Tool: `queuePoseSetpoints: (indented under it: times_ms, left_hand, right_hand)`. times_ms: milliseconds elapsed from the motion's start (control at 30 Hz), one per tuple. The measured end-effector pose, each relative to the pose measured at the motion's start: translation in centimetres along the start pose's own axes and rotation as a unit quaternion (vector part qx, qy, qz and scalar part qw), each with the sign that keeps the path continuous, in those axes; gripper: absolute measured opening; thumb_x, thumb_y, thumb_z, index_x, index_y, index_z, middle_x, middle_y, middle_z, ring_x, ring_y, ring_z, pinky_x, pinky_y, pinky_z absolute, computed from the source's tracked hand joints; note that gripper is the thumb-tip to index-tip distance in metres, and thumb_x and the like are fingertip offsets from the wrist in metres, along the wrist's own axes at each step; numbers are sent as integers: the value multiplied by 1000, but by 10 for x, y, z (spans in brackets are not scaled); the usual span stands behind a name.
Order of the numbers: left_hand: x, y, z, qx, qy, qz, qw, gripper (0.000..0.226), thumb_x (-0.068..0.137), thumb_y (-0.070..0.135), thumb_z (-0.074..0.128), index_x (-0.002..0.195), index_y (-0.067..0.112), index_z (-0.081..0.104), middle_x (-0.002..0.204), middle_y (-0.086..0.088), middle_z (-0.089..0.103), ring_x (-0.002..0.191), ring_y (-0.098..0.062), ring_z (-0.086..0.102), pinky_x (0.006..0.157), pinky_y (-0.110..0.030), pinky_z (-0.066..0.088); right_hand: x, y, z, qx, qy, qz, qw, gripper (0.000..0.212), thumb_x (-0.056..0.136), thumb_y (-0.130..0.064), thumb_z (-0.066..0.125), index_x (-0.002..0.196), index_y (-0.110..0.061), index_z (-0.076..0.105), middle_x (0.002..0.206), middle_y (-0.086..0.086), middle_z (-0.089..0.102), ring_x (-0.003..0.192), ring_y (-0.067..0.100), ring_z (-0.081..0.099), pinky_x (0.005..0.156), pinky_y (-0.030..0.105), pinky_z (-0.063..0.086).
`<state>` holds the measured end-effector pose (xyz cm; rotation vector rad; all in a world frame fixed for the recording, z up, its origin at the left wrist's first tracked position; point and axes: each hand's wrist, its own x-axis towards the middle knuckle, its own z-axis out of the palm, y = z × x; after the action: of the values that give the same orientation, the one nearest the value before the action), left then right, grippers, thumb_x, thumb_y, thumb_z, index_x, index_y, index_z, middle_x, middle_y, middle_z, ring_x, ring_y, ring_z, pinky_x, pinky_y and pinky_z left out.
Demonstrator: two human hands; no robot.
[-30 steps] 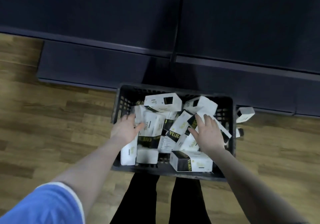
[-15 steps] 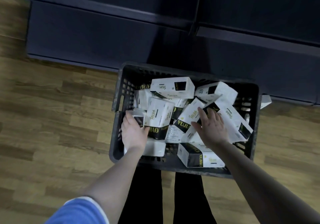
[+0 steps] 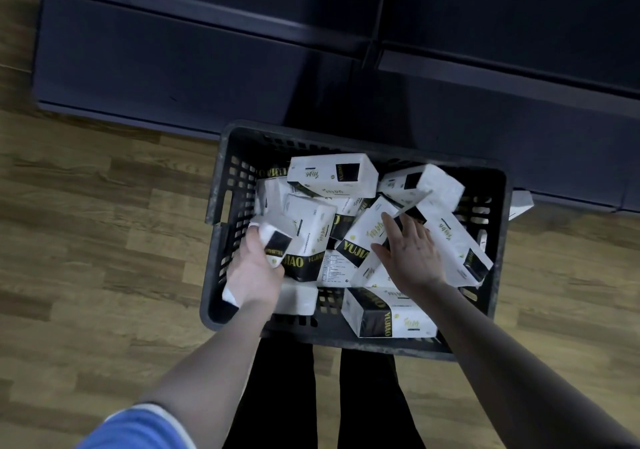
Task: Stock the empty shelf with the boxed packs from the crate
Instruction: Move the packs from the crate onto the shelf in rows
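Observation:
A dark plastic crate [image 3: 216, 206] stands on the floor in front of me, holding several white-and-black boxed packs in a loose pile. My left hand [image 3: 254, 275] grips one pack [image 3: 275, 237] at the crate's left side, fingers curled round it. My right hand [image 3: 410, 256] lies with spread fingers on top of a tilted pack [image 3: 363, 237] in the middle of the pile. Another pack [image 3: 391, 313] lies flat at the crate's near edge. The dark shelf unit [image 3: 173, 57] runs across the top of the view, right behind the crate.
One more white pack [image 3: 519, 202] lies on the floor just outside the crate's right wall. Wood-look flooring [image 3: 97, 240] spreads to the left and right. My legs in dark trousers [image 3: 287, 396] stand right behind the crate.
My left hand has closed round a pack at the crate's left side and raised its end. My right hand stays spread on the middle packs. The view has dropped closer to the crate.

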<state>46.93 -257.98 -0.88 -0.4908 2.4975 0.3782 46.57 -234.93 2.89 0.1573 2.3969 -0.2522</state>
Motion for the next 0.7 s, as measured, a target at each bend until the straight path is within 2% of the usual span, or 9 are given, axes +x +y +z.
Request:
queuePoseSetpoints:
  times_ms: [67,167,267,367,433,467,567,633,700]
  left_hand:
    - [2,10,-5,14,0,81,997,71,73,13,77,132,10,38,113,-10,60,98,-27,59,78,-35,45]
    - [9,24,-10,52,0,171,984,70,74,15,78,133,12,39,120,-8,56,105,-25,57,83,-32,45]
    - [18,24,-10,79,-3,192,978,79,74,21,78,141,20,35,130,-13,49,115,-32,49,96,-39,41]
    - [22,13,-6,102,-39,162,981,105,72,33,81,149,40,9,141,-16,34,125,-37,41,104,-53,34]
    - [20,8,-4,126,-67,167,976,118,72,24,82,146,44,-8,145,-15,25,128,-35,39,105,-53,34]
    - [20,6,-3,127,-70,173,974,119,74,17,80,146,44,-11,145,-15,24,127,-34,39,103,-51,36]
    - [23,4,-3,116,-47,189,974,111,74,3,75,149,37,0,138,-12,37,120,-32,46,97,-43,41]
    - [27,3,-8,96,-35,193,976,98,71,5,77,147,26,17,130,-8,49,115,-30,52,93,-41,44]
    - [28,2,-17,98,-29,195,976,79,70,13,79,135,19,34,121,-5,57,109,-27,55,88,-37,43]
  right_hand:
    - [-4,-1,0,3,-2,6,1000,59,98,-44,33,147,-16,15,150,19,23,140,31,20,115,39,13]
    - [-7,-2,-1,7,-1,10,1000,59,99,-44,31,148,-17,12,151,19,22,141,30,18,115,37,11]
    - [-8,-1,-2,14,6,12,1000,59,99,-44,31,148,-18,11,151,18,21,141,30,16,115,36,11]
    - [-8,0,0,11,7,14,1000,59,99,-44,30,148,-18,10,151,19,21,141,30,17,115,36,11]
    - [-8,0,3,10,5,15,1000,58,99,-43,30,148,-18,10,151,19,20,141,30,17,115,36,11]
    - [-9,-1,4,11,4,15,1000,58,100,-42,30,148,-18,10,151,18,20,141,30,16,115,36,11]
    - [-11,-4,6,9,0,12,1000,57,100,-42,29,148,-18,9,152,18,19,141,30,16,114,36,12]
    - [-12,-6,6,6,0,10,1000,57,100,-41,29,148,-18,9,152,19,19,141,30,16,115,36,12]
    - [-12,-8,5,4,4,8,1000,57,100,-41,30,148,-17,10,151,20,20,141,31,16,115,37,12]
